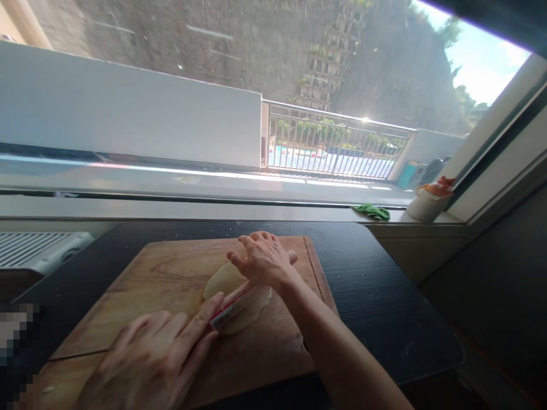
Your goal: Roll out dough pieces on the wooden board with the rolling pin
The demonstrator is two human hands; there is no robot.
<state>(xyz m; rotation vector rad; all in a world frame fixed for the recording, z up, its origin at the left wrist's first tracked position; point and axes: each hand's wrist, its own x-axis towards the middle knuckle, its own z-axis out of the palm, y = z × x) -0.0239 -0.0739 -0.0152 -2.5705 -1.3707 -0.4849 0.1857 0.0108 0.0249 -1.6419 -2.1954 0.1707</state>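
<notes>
A flat, pale piece of dough (222, 280) lies on a wooden cutting board (171, 273). A thin rolling stick with a red and white end (228, 310) rests across the dough. My right hand (262, 259) presses flat on the stick's far part with fingers spread. My left hand (154, 356) lies flat near the board's front, its fingertips on the stick's near end.
The board sits on a dark table (367, 285) under a wide window. On the sill stand a white cup with something orange (429, 202) and a green cloth (371, 212). A white radiator (38, 250) is at the left.
</notes>
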